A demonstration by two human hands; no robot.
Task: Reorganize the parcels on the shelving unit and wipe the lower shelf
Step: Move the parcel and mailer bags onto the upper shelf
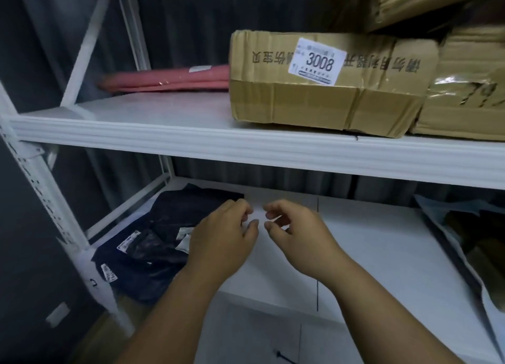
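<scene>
Because the frame cut off the cardboard stack at the right and the grey bag point(464, 254) on the lower shelf point(382, 254), I could not read what either held. My left hand point(221, 243) and right hand point(297, 238) hovered close together over the bare white shelf, fingers curled and pinching something small and pale I could not make out. Dark parcels point(153, 243) lay at the left; box 3008 point(322, 85) sat above.

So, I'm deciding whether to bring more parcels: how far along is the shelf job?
Middle of the lower shelf is bare. Left hand and right hand pinch something small and white above it. Dark bags still lie at its left; no wiping is visible.
</scene>
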